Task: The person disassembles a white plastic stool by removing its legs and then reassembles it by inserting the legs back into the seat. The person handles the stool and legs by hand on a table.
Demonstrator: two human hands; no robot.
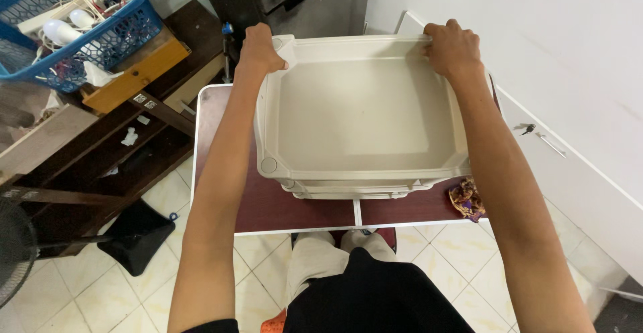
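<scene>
On the dark red table [268, 206], white-edged: stack of cream plastic trays [362, 112], top one empty, rims of others showing beneath its near edge; left hand [260, 48] closed over the far left corner of the top tray; right hand [452, 46] closed over the far right rim, fingers curled on the edge; small purple-and-gold wrapper [467, 199] just beside the stack's near right corner; blue basket [80, 21] of bulbs and cables on a wooden shelf, well apart to the left.
</scene>
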